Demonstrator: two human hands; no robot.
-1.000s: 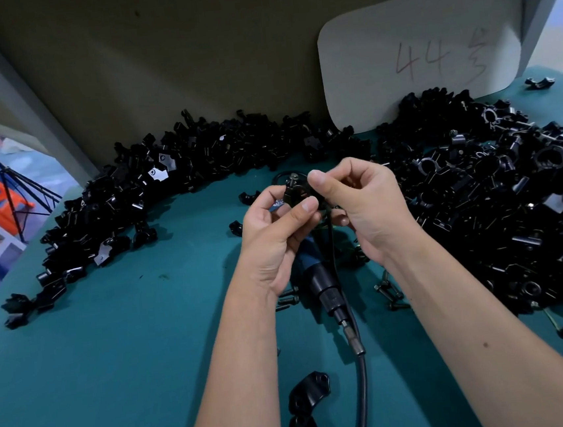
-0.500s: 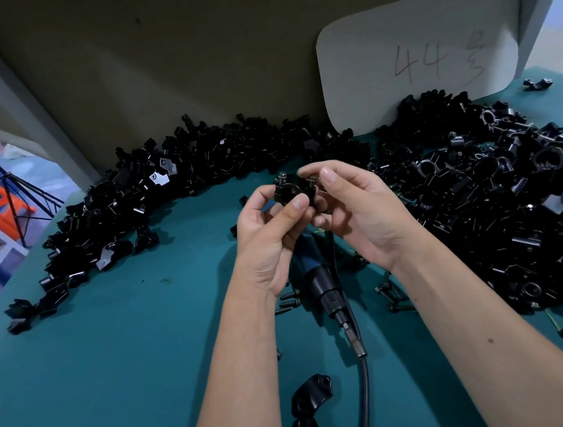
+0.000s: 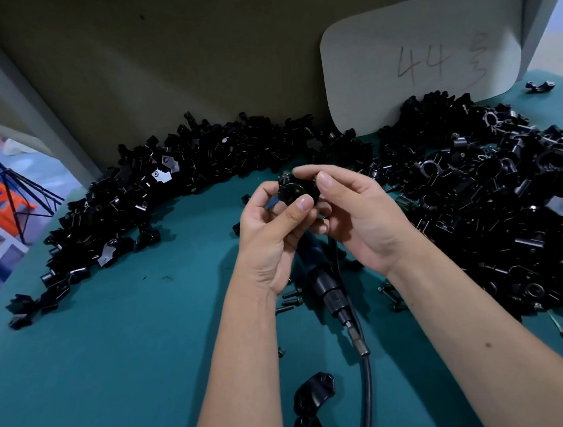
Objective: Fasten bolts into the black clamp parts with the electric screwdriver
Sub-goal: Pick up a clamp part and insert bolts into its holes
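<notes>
Teal table; both hands pinch clamp.

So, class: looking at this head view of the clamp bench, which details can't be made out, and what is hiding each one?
- Clamp part, head view: fingers of left hand and right hand cover it; whether it holds a bolt is unclear.
- Electric screwdriver: tip end behind the hands.
- Cable: cut off by the bottom edge.
- Loose bolts: too small for thread detail.
</notes>
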